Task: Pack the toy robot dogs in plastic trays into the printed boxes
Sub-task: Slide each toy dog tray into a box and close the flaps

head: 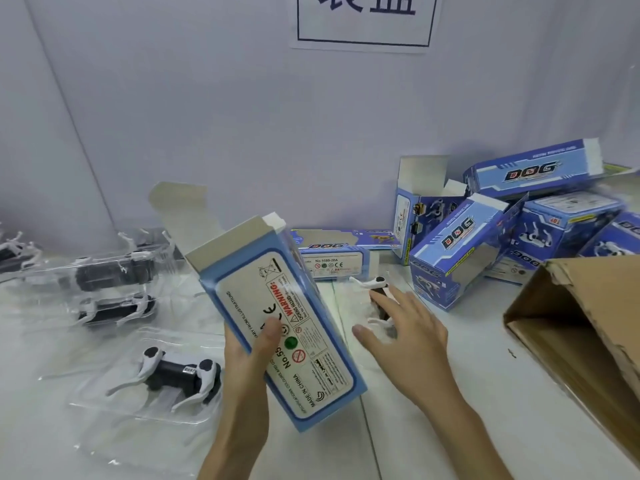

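Backdrop: pale grey wall with a framed paper sign cut off at the top; a white counter runs back to meet it.
Left hand: the left hand grips a printed box, thumb across its warning-label face. The box is tilted, its open end and raised flap pointing away and to the left.
Right hand: the right hand is open, fingers spread over a toy dog lying just right of the held box. Whether the fingertips touch it cannot be told.
Waiting stock: three more dogs in clear trays lie on the left, a near dog, a middle dog and a far dog. Another shows at the left border.
Boxes: a flat box lies by the wall behind the hands. An upright box stands with its top flaps open, against a heap of boxes at the right.
Progress: the job looks mid-run. The held box appears empty and ready, with no dog yet in it. Whether the heaped boxes are filled cannot be told. At least four dogs remain to pack.
Room: a bare strip of counter lies between and in front of the hands, enough to slide a tray into the box mouth.
Limits: a brown carton walls off the right. Trays crowd the left and the wall closes the back. The counter's near edge is out of view.
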